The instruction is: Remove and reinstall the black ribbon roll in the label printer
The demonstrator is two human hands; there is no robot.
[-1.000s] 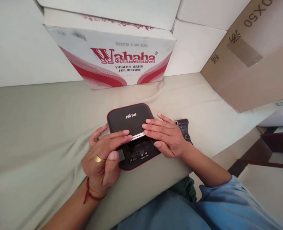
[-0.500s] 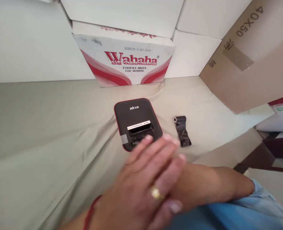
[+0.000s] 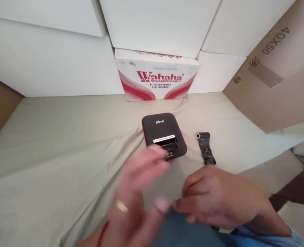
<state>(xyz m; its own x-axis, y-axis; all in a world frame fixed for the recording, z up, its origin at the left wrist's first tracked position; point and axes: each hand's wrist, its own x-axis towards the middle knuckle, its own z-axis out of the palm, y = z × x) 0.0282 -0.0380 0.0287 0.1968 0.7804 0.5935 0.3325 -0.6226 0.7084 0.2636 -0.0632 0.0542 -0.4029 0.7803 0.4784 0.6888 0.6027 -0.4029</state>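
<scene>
My left hand [image 3: 136,195], blurred by motion, wears a gold ring and a red wrist cord. Its fingers are stretched out with nothing seen in them, and the fingertips overlap the near left corner of a small black device [image 3: 158,128]. That device, probably a label printer, has rounded corners, a red rim and a slot under a white warning strip. To the right, my right hand [image 3: 224,197] is closed in a pinch above my lap; what it pinches, if anything, I cannot make out. A roll of black ribbon or film [image 3: 206,145], partly unrolled and creased, lies just beyond it.
A red and white Wahaha water carton [image 3: 159,80] stands at the back against stacked white boxes [image 3: 64,65]. At the right leans a large brown cardboard box [image 3: 278,79]; another brown panel [image 3: 0,106] shows at the left. A wrinkled pale cloth [image 3: 51,147] covers the surface.
My hands, overlapping before, have come apart: the left moved left, the right now shows on its own. The view has shifted, so the device and carton sit further right and lower.
</scene>
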